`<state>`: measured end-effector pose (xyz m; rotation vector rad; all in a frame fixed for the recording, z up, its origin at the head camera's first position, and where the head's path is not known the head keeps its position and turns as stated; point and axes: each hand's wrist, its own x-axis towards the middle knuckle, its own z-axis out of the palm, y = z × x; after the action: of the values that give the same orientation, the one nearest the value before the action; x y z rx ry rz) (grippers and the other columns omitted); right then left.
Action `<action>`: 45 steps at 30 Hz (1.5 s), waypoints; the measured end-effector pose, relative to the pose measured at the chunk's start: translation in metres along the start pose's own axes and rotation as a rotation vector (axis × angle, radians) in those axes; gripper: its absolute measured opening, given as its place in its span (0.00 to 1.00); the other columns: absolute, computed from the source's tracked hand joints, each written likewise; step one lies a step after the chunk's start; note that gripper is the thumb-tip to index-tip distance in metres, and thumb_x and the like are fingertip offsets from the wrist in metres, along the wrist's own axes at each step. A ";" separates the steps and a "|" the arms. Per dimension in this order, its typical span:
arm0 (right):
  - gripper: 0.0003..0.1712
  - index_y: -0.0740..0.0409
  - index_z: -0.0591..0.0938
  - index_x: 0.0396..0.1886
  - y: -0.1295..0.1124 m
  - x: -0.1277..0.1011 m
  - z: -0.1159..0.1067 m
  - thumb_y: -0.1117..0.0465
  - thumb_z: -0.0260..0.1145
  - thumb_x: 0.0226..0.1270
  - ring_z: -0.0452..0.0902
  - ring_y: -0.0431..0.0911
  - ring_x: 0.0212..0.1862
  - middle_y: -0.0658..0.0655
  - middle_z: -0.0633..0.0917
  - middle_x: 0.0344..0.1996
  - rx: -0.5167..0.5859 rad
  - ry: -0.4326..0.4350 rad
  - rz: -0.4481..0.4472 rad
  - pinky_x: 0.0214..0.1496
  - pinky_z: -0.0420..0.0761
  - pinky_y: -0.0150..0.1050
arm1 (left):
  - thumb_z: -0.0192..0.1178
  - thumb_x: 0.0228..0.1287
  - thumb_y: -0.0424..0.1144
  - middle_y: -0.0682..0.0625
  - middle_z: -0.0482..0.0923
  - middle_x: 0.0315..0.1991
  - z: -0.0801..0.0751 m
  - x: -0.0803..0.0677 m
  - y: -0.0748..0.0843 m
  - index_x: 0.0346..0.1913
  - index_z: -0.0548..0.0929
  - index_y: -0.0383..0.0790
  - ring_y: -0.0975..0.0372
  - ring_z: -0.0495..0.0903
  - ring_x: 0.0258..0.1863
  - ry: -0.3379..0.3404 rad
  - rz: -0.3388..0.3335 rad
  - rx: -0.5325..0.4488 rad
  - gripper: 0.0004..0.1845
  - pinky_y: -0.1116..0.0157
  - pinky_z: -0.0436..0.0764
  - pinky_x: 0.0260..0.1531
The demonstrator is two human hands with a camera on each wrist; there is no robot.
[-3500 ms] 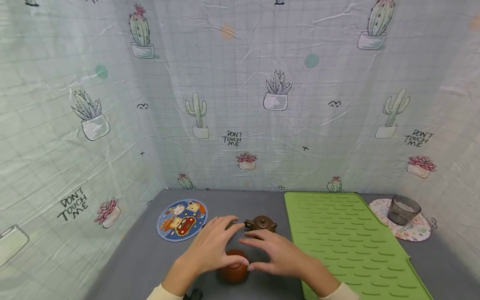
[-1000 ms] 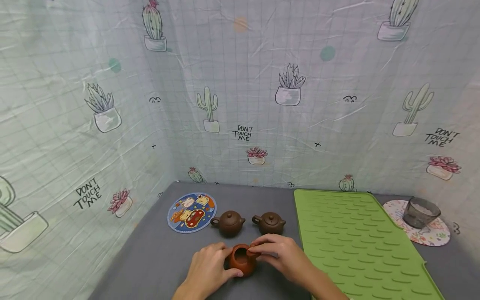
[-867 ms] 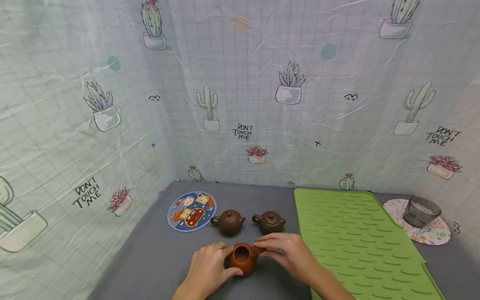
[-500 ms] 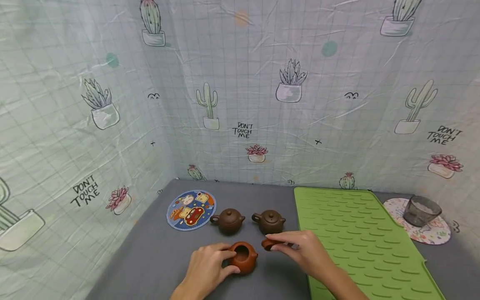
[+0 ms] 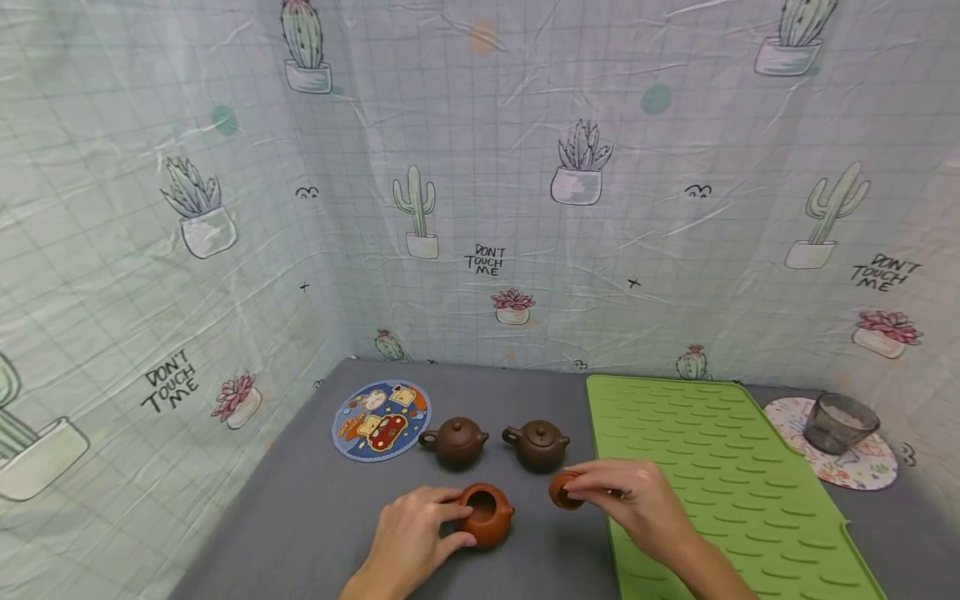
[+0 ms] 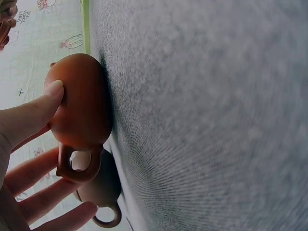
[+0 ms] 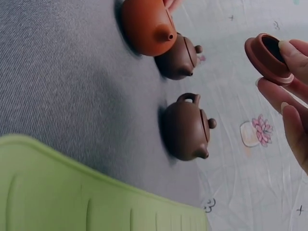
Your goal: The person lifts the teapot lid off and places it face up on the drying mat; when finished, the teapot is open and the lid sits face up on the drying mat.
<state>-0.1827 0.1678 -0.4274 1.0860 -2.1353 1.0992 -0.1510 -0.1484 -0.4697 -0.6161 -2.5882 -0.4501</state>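
The orange teapot (image 5: 486,516) stands upright and open-mouthed on the grey worktop (image 5: 315,508), spout to the right, handle toward the left hand (image 5: 408,533), which cups its body with curled fingers. The right hand (image 5: 630,500), raised just above the worktop beside it, pinches the lid (image 5: 562,490), tilted with its hollow underside showing.

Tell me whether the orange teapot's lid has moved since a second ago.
Yes. The lid has left the orange teapot, carried by the right hand toward the green mat.
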 end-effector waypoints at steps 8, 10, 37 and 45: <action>0.16 0.44 0.92 0.38 0.001 -0.012 -0.016 0.68 0.78 0.53 0.86 0.30 0.38 0.51 0.92 0.40 -0.018 -0.056 0.151 0.28 0.81 0.25 | 0.80 0.46 0.55 0.59 0.90 0.46 0.001 0.000 -0.001 0.39 0.94 0.58 0.61 0.88 0.44 -0.007 -0.033 -0.027 0.16 0.61 0.87 0.33; 0.17 0.44 0.92 0.39 0.003 -0.016 -0.019 0.68 0.79 0.51 0.85 0.28 0.38 0.51 0.92 0.40 -0.037 -0.060 0.164 0.27 0.80 0.24 | 0.79 0.46 0.55 0.59 0.90 0.47 0.000 0.001 -0.001 0.39 0.94 0.58 0.61 0.88 0.45 -0.026 -0.049 -0.031 0.16 0.61 0.87 0.33; 0.16 0.44 0.90 0.47 0.018 -0.062 -0.054 0.63 0.77 0.60 0.82 0.25 0.44 0.54 0.90 0.45 -0.077 -0.187 0.316 0.25 0.80 0.29 | 0.79 0.48 0.55 0.58 0.90 0.47 -0.005 0.006 0.004 0.41 0.94 0.58 0.59 0.87 0.45 -0.122 -0.095 -0.038 0.16 0.58 0.87 0.35; 0.18 0.46 0.90 0.46 0.027 -0.074 -0.058 0.66 0.78 0.56 0.81 0.23 0.45 0.58 0.90 0.44 -0.101 -0.226 0.283 0.24 0.79 0.27 | 0.80 0.46 0.55 0.58 0.91 0.46 -0.007 0.007 0.004 0.39 0.95 0.57 0.60 0.87 0.44 -0.095 -0.081 -0.014 0.16 0.59 0.86 0.37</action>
<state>-0.1597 0.2569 -0.4606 0.9181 -2.5559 1.0155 -0.1523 -0.1457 -0.4594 -0.5509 -2.7099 -0.4765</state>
